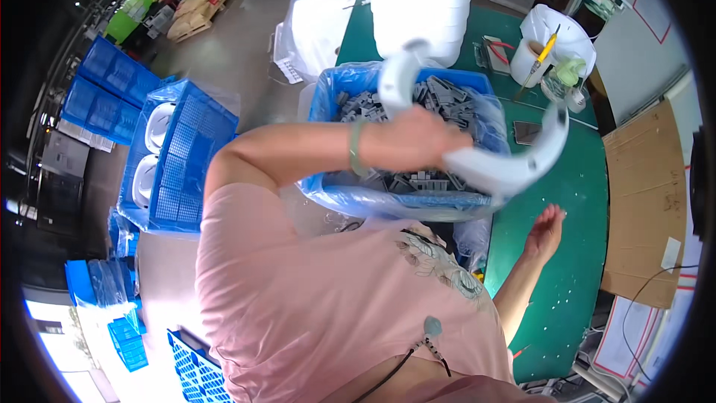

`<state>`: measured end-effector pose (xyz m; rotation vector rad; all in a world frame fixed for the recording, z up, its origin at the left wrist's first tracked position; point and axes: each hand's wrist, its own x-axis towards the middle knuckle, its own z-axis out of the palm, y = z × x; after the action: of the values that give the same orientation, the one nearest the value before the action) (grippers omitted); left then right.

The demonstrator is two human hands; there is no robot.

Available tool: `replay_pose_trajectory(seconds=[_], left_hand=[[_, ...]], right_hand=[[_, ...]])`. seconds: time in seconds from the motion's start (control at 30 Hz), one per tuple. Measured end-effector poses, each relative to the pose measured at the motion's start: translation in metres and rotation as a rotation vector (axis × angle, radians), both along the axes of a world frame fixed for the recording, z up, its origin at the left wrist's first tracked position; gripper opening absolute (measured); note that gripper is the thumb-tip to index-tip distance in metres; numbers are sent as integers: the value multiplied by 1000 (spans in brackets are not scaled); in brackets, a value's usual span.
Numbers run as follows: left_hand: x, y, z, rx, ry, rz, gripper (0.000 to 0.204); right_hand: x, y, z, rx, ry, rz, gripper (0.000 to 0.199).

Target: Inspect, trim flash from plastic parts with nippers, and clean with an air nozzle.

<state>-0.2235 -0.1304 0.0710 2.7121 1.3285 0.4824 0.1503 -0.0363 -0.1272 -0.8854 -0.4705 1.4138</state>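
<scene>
My left hand (421,138) is closed around a white curved plastic part (503,170), above a blue bin (317,108) lined with clear plastic. Motion blurs the part, and my hand covers its middle. Many small grey plastic pieces (440,97) fill the bin beneath. To the right, my right hand (544,233) is over the green tabletop (556,283), fingers loosely extended and nothing visible in them.
Stacked white foam boxes (419,15) stand behind the bin. A yellow-handled tool (548,48), a white roll (526,63) and a dark flat device (526,133) are at the table's right. A blue crate (190,153) holding white parts stands left; cardboard (645,205) leans right.
</scene>
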Motion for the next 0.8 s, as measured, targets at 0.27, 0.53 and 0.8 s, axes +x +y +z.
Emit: replay_pose_trajectory(seconds=[0.27, 0.53, 0.8], left_hand=[[-81, 21, -3, 337, 208, 254, 30], [-92, -12, -10, 326, 42, 293, 31], [-20, -13, -12, 378, -381, 157, 33]], right_hand=[[-136, 83, 69, 89, -279, 356, 28], [-268, 164, 73, 91, -558, 891, 46], [-389, 145, 107, 219, 159, 1314, 57]])
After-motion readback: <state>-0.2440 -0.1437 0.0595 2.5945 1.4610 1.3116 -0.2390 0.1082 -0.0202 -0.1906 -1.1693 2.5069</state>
